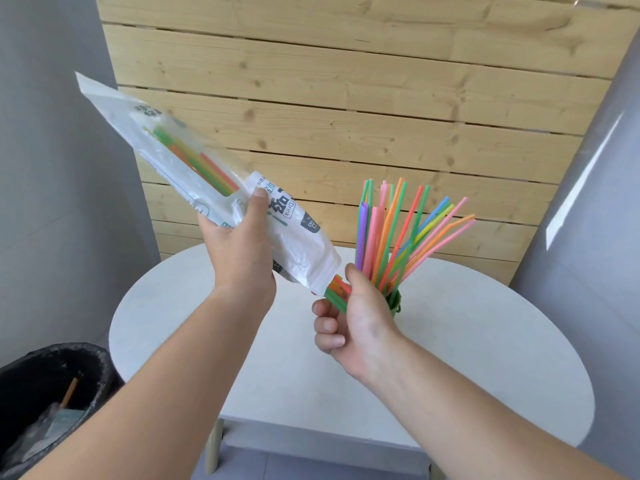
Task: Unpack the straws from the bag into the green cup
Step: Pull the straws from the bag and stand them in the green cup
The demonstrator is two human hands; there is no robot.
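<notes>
Poking from the bag (298,244) mouth: straws (337,289), held above the tabletop's (485,341) far middle, just left of the green cup (394,301). Probably light, smooth, slippery and easy to kink; best pinched as a bundle by the exposed ends and drawn straight out. Pinched there by the right hand (360,317), thumb against fingers. Gripped round its middle by the left hand (239,244): the bag, thin, soft, tilted mouth-down. Already standing in the cup: a fanned bunch (398,230), so likely easy to tip.
</notes>
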